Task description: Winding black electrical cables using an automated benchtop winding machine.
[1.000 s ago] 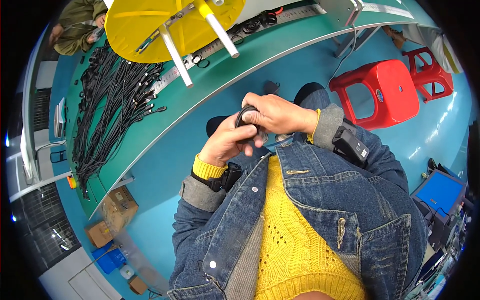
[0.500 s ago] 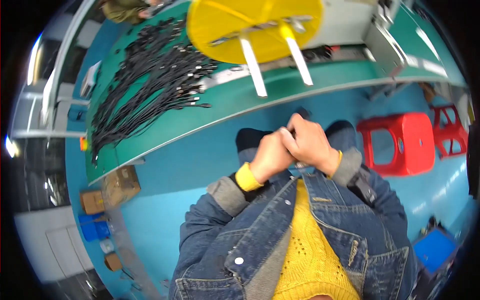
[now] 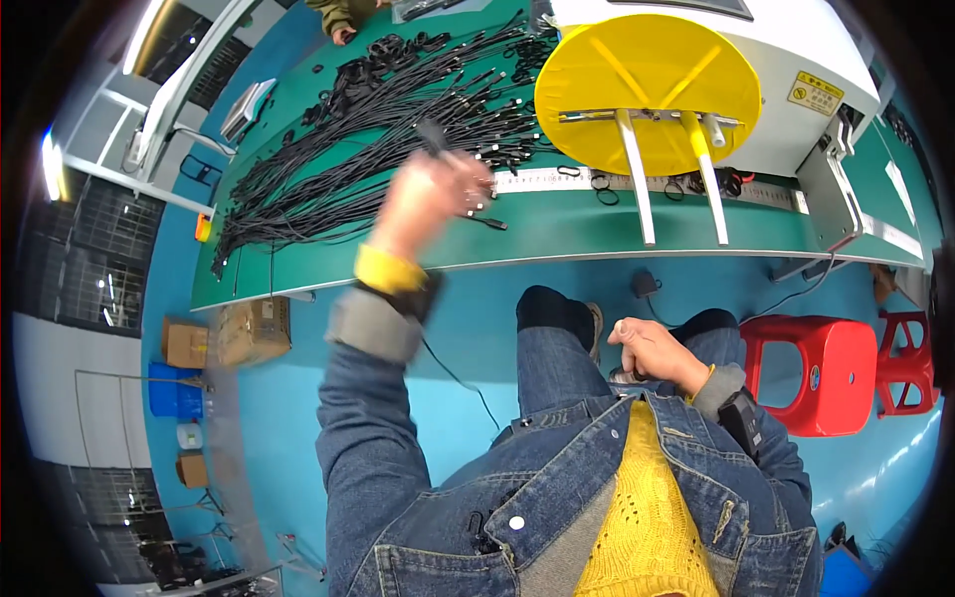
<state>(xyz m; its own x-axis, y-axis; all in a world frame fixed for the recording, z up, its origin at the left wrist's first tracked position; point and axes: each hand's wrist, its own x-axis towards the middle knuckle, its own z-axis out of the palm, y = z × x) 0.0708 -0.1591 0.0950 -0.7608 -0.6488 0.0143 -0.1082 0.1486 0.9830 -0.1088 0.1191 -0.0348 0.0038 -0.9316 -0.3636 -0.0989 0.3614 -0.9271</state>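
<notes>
My left hand (image 3: 428, 204) is over the green table at the near ends of a spread of black cables (image 3: 368, 169). Motion blurs its fingers, and a short dark piece (image 3: 432, 139) smeared along with them sticks out past the fingertips; its kind does not show. My right hand (image 3: 657, 356) is low above my lap, away from the table. Its fingers are curled closed with the thumb on top, and whatever they may hold is hidden. Light-coloured plugs (image 3: 497, 154) at the cable ends lie beside my left hand.
A yellow disc (image 3: 647, 80) with two white rods stands before a white machine (image 3: 766, 45). A ruler strip (image 3: 557, 181) and small black loops (image 3: 604, 191) lie near the green table's (image 3: 398, 264) edge. Red stools (image 3: 836, 378) stand right, cardboard boxes (image 3: 254, 333) left. Another person's hand (image 3: 344, 37) is at the far side.
My hands, together above my lap before, have come apart. The left has swung up and left over the cables; the right stays low. The view has shifted too.
</notes>
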